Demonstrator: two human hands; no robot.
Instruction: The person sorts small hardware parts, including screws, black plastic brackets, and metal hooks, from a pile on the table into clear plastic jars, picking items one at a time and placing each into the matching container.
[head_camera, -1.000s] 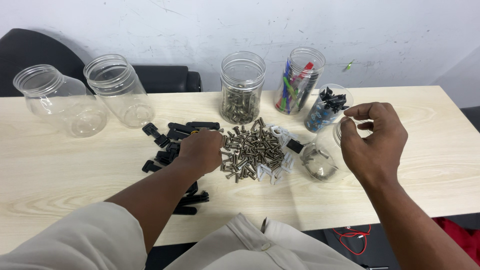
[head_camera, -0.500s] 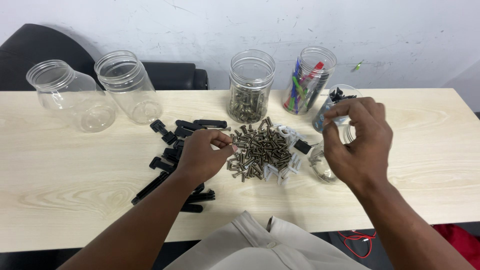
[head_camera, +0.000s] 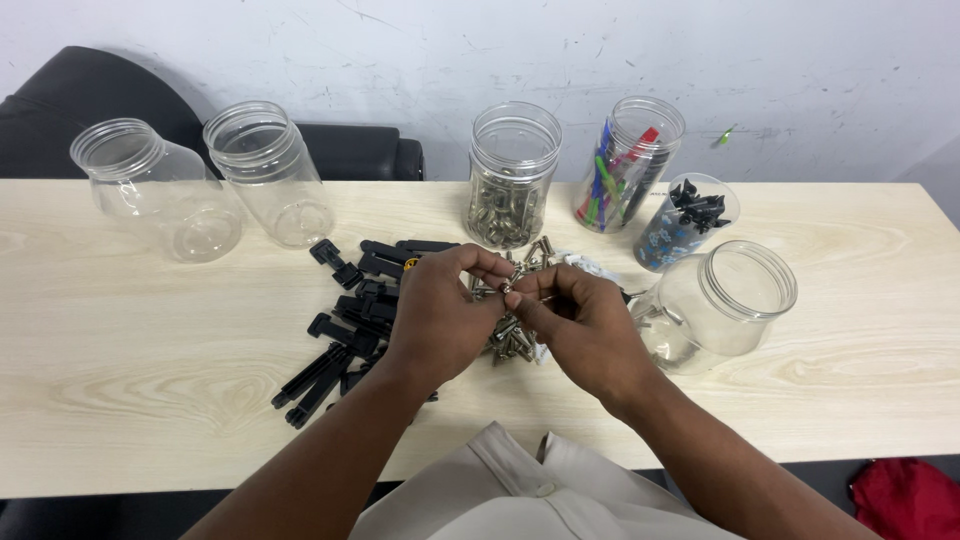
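Note:
Over a pile of small metal screws (head_camera: 520, 340) on the light wooden table (head_camera: 150, 380), my left hand (head_camera: 440, 310) and my right hand (head_camera: 585, 325) meet fingertip to fingertip. Both pinch a small metal screw (head_camera: 507, 287) held just above the pile. The hands hide most of the pile. A heap of black plastic clips (head_camera: 350, 320) lies just left of my left hand. A clear plastic jar (head_camera: 725, 300), nearly empty, leans to the right of my right hand.
Two empty clear jars (head_camera: 150, 190) (head_camera: 270, 175) stand at the back left. Behind the pile is a jar of metal screws (head_camera: 512, 185), a jar of coloured pens (head_camera: 625, 165) and a small cup of black parts (head_camera: 690, 220). A black chair (head_camera: 350, 150) stands behind the table.
My right hand left the jar at the right and came down left to the pile. Both hands now meet over the screws, pinching one between them.

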